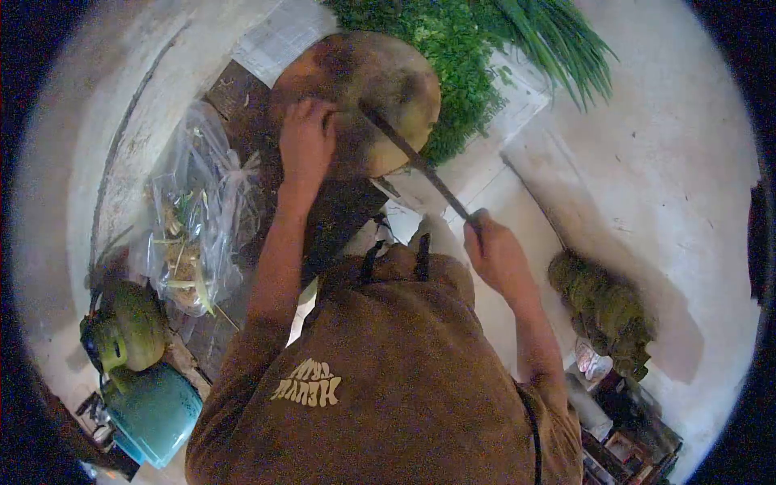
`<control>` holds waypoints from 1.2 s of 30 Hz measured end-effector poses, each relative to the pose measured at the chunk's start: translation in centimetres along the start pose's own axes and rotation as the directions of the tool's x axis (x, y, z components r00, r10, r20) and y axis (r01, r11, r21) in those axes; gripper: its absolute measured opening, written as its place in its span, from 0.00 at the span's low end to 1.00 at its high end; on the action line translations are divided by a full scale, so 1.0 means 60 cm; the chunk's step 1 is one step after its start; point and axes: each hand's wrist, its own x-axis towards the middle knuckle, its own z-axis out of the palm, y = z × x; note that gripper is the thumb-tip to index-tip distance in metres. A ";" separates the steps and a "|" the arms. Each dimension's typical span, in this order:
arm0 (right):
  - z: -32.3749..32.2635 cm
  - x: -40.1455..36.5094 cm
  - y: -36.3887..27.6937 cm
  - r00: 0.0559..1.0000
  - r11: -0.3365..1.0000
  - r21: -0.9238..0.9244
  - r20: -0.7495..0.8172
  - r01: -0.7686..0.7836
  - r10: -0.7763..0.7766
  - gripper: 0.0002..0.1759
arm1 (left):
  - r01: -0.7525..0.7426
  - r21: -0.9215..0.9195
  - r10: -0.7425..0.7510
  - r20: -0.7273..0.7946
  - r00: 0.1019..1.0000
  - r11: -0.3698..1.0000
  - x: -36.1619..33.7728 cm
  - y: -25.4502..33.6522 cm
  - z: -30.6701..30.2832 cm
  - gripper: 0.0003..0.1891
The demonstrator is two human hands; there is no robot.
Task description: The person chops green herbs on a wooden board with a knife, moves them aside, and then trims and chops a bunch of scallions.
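My right hand (491, 252) is closed around the handle end of a long dark knife (424, 168). The blade slants up and left over a round wooden chopping block (347, 61), its far end near the block's middle. On the block's left side rests my left hand (308, 137), its fingers curled inward. Whatever those fingers hold, if anything, is too small and dim to name. Leafy green herbs (453, 89) are heaped against the block's right edge. Beyond them lie long green onions (558, 48).
A clear plastic bag (194, 218) with plant scraps lies left. Below it are a green plastic container (133, 327) and a teal bin (158, 408). To the right sit a dark greenish bundle (602, 307) and a dark crate (634, 428). White sheets (517, 105) lie under the herbs.
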 end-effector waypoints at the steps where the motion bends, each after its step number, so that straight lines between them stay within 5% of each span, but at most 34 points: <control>1: -0.004 0.007 0.001 1.000 1.000 0.016 -0.006 -0.026 0.026 0.15 | 0.013 -0.017 -0.013 -0.026 1.000 1.000 -0.002 -0.005 0.002 0.09; 4: -0.011 0.050 0.022 0.983 0.995 -0.084 -0.173 0.048 -0.062 0.14 | 0.069 -0.104 -0.071 -0.019 0.997 0.992 0.001 -0.002 0.006 0.08; 9: -0.038 0.094 -0.020 0.962 0.998 -0.044 -0.267 0.048 -0.058 0.15 | -0.115 -0.231 0.136 0.080 0.987 0.966 0.007 0.093 0.050 0.09; 36: 0.028 0.094 -0.088 0.966 0.992 0.117 -0.252 -0.037 0.066 0.14 | -0.154 -0.318 0.174 0.035 0.984 0.935 0.002 0.112 0.080 0.08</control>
